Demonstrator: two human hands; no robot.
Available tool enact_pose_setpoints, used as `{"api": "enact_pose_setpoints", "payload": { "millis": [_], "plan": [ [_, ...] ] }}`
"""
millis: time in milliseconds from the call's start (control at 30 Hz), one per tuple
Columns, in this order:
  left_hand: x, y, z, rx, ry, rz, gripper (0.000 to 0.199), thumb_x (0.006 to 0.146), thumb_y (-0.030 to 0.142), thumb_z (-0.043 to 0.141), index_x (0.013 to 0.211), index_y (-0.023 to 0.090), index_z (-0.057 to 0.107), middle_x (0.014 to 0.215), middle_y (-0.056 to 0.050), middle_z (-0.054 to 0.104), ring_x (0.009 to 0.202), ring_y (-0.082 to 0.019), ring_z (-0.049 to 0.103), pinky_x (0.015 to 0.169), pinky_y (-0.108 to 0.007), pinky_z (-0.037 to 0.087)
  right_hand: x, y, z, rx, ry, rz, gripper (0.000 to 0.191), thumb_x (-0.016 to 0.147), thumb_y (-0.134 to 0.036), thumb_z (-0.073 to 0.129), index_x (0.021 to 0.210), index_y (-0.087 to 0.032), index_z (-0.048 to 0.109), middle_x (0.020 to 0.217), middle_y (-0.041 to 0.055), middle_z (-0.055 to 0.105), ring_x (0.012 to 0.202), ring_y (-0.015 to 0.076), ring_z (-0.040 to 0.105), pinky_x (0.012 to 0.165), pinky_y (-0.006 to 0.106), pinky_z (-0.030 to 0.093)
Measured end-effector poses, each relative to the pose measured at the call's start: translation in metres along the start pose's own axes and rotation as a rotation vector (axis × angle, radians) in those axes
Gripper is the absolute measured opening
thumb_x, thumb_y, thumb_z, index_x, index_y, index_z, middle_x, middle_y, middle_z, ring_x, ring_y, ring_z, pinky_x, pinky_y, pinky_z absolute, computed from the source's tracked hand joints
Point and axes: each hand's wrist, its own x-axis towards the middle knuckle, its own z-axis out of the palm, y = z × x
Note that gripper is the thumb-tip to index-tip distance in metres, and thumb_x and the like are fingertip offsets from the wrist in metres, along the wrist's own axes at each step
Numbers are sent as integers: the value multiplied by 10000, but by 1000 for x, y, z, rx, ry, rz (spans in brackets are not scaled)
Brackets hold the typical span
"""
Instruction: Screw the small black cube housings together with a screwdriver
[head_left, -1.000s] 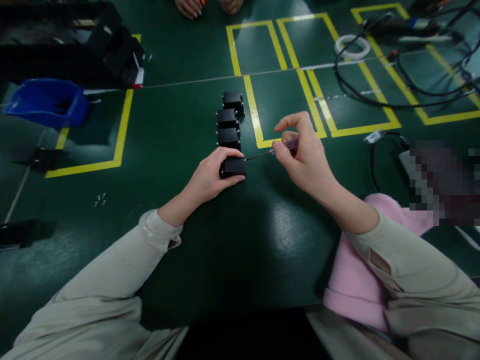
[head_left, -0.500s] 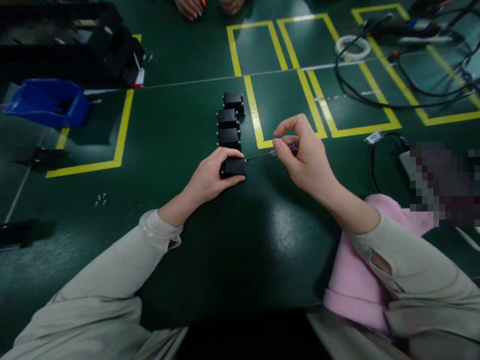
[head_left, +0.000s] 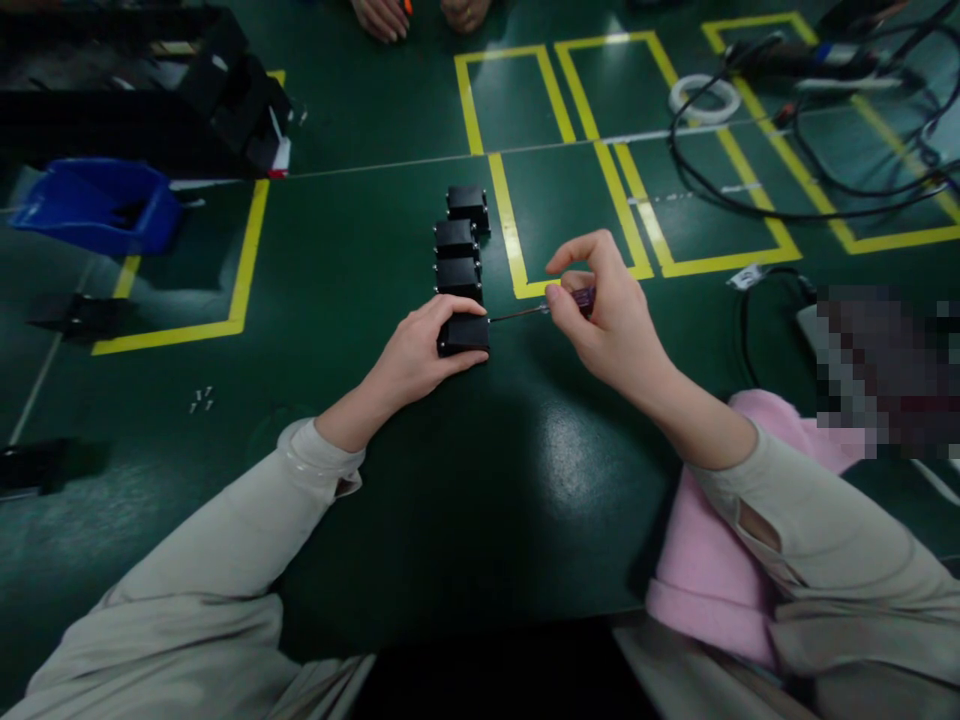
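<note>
A small black box-shaped part [head_left: 466, 332] lies on the green table, held by my left hand [head_left: 420, 350] with fingers along its far side and thumb along its near side. My right hand [head_left: 607, 305] grips a screwdriver [head_left: 582, 298] by its dark purplish handle. Its thin shaft points left, and the tip meets a screw on the right side of the held part. Just beyond my left hand, more black parts of the same kind [head_left: 456, 237] stand in a row, with bright screw heads on their sides.
Several loose screws [head_left: 201, 400] lie on the left. A blue bin [head_left: 97, 205] and black racks [head_left: 217, 90] stand at the far left. Cables [head_left: 720, 185] and a white tape roll [head_left: 703, 98] lie far right. A pink cloth [head_left: 712, 560] is by my right forearm. Another person's hands [head_left: 382, 15] show at the top.
The held part has shifted very slightly left, and my right hand with the screwdriver has turned a little. The screwdriver tip stays at the part's right side.
</note>
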Motion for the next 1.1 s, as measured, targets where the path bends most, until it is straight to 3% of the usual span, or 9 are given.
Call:
{"api": "enact_pose_setpoints", "payload": {
  "millis": [867, 967, 1100],
  "plan": [
    [-3, -2, -4, 58, -27, 26, 499, 856, 417, 743, 1274, 214, 562, 1282, -78, 638, 1181, -260, 611, 1024, -393, 479, -1, -3, 1, 20, -28, -8, 112, 916, -173, 533, 977, -244, 471, 597, -100, 355, 510, 95, 368, 570, 295, 323],
    [-4, 4, -6, 106, 23, 54, 492, 880, 487, 706, 1262, 213, 562, 1280, -89, 637, 1184, -271, 599, 1027, -409, 473, -1, -3, 1, 24, -28, -6, 109, 916, -179, 535, 977, -244, 472, 601, -99, 356, 514, 96, 373, 571, 295, 326],
    [-5, 18, -14, 273, 189, 66, 382, 929, 475, 646, 1212, 224, 590, 1234, -91, 647, 1181, -297, 579, 1029, -461, 447, -1, -3, 1, 39, -24, -4, 104, 918, -179, 536, 978, -238, 476, 607, -98, 360, 521, 95, 373, 576, 293, 331]
  ]
}}
